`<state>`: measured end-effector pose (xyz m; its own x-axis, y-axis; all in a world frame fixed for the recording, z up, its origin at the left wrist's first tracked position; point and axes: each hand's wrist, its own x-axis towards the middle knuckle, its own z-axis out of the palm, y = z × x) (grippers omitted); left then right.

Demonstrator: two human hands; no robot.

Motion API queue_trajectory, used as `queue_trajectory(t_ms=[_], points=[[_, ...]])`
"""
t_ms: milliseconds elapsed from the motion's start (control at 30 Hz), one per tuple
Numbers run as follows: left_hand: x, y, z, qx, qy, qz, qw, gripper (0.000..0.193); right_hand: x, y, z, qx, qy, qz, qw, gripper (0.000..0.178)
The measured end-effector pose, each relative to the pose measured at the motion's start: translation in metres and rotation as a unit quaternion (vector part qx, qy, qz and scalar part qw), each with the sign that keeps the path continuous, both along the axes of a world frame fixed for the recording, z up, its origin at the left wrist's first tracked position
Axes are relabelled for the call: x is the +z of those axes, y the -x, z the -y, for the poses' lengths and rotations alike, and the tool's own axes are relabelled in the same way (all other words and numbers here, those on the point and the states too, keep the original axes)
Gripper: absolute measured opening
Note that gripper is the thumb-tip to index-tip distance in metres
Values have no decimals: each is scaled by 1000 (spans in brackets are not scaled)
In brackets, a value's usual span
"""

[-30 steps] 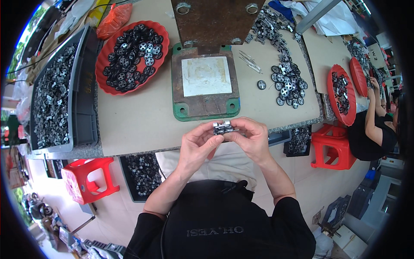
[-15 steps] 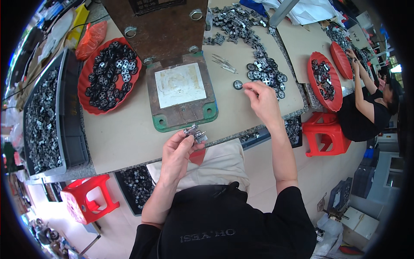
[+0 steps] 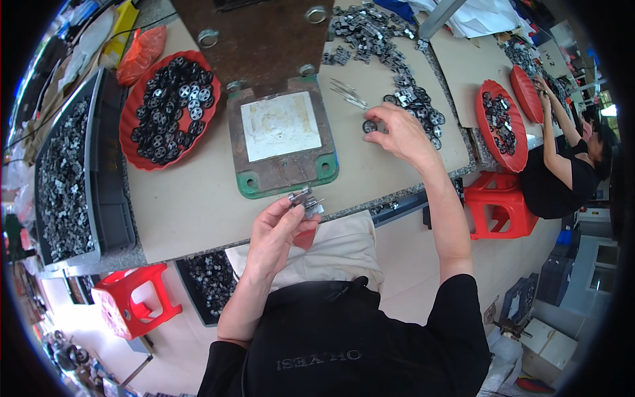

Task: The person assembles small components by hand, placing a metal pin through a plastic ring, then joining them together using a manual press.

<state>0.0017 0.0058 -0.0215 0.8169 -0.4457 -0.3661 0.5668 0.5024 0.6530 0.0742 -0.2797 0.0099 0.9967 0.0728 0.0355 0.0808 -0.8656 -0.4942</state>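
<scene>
My left hand (image 3: 276, 231) is closed, pinching a small silver metal bracket (image 3: 305, 201) with a thin pin sticking out of one side, just over the table's front edge. Farther right, the thumb and index finger of my right hand (image 3: 405, 135) close around a small black wheel (image 3: 370, 126) with a spoked hub. Behind that hand lies a pile of black wheels and metal parts (image 3: 428, 114), partly hidden by it. Several thin metal pins (image 3: 349, 94) lie loose just beyond my right fingers.
A press base with a white pad (image 3: 279, 127) stands mid-table beneath a brown metal plate (image 3: 254, 40). At left are a red dish of wheels (image 3: 127, 135) and a grey bin (image 3: 112, 212). More metal brackets (image 3: 370, 33) lie behind. A co-worker (image 3: 562, 165) sits at far right.
My right fingers have come round the wheel, which now sits slightly farther right and tilted. My left hand has barely moved and keeps hold of the bracket. The whole view has shifted slightly.
</scene>
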Motion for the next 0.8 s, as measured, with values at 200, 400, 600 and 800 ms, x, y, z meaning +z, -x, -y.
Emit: queue_trajectory(t_ms=[200,400,600,800], points=[[5,-2,-2,15,-74,52,996,23,2,19,-27,5,-42,57,998,29],[9,1,-1,36,-132,92,986,25,-4,78,-78,58,-573,-179,798,30],[20,2,-1,24,-175,118,977,25,-28,85,-91,63,-637,-178,747,33],[19,3,3,50,-174,168,969,26,-29,85,-91,63,-651,-184,733,33]])
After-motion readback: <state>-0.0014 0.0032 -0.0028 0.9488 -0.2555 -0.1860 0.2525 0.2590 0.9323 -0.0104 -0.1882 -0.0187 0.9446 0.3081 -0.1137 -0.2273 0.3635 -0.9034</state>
